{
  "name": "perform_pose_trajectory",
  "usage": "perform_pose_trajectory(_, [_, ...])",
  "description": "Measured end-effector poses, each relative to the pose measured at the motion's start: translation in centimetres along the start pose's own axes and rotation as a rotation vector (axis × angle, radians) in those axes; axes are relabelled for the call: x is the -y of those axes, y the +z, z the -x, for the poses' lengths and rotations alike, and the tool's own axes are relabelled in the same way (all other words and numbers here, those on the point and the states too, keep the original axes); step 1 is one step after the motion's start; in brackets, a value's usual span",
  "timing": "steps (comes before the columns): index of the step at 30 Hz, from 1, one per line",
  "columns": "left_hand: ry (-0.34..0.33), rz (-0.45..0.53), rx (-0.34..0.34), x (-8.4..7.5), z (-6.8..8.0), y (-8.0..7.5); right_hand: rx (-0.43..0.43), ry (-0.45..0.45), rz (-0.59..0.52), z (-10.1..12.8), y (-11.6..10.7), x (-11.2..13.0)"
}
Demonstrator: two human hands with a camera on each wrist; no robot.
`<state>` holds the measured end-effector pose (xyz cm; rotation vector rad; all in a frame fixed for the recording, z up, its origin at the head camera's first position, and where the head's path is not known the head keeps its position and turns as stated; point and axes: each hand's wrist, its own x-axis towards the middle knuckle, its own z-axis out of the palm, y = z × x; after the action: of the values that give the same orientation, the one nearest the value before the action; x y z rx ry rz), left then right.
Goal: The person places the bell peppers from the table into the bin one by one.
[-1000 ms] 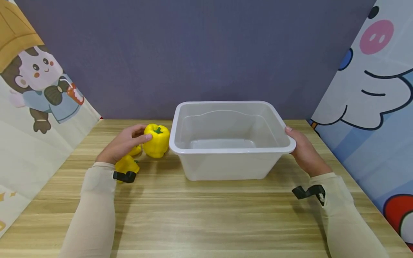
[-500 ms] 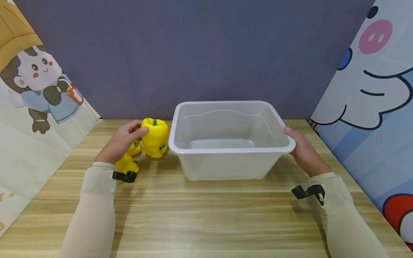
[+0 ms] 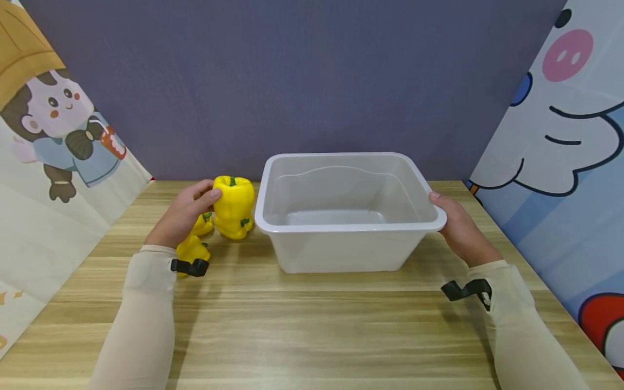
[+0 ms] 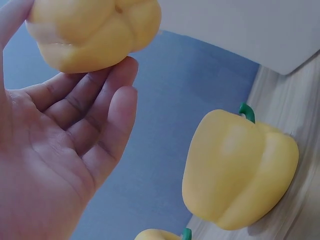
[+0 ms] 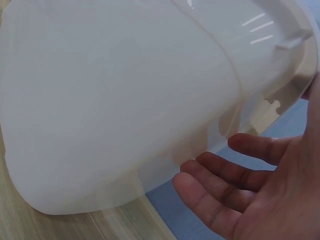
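My left hand (image 3: 182,214) pinches a yellow bell pepper (image 3: 234,194) with a green stem, thumb on its near side. The pepper is raised left of the white plastic bin (image 3: 336,252). A second yellow bell pepper (image 3: 235,229) shows just below it, partly covered by it in the head view. In the left wrist view the held pepper is seen from beneath, fingertips against its underside. My right hand (image 3: 463,230) holds the bin's right rim, thumb on top of it. Its fingers (image 5: 215,182) lie under the rim along the outer wall, in the right wrist view.
Two more yellow bell peppers lie beside my left wrist: one (image 3: 203,223) behind, one (image 3: 192,249) nearer, partly hidden by hand and strap. The bin stands on the wooden table (image 3: 312,325) before a dark blue-grey panel (image 3: 312,81). Cartoon-printed sheets flank both sides.
The held pepper has risen a little and tipped with its stem end up, uncovering the pepper below. My left hand rose slightly with it. The right hand and bin look the same.
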<state>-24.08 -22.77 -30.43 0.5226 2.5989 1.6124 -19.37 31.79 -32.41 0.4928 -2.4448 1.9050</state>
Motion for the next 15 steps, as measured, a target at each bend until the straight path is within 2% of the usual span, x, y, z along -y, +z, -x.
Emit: perform_pose_trajectory(15, [0.018, 0.098, -0.034, -0.52, 0.05, 0.29, 0.008, 0.017, 0.033, 0.05, -0.10, 0.13])
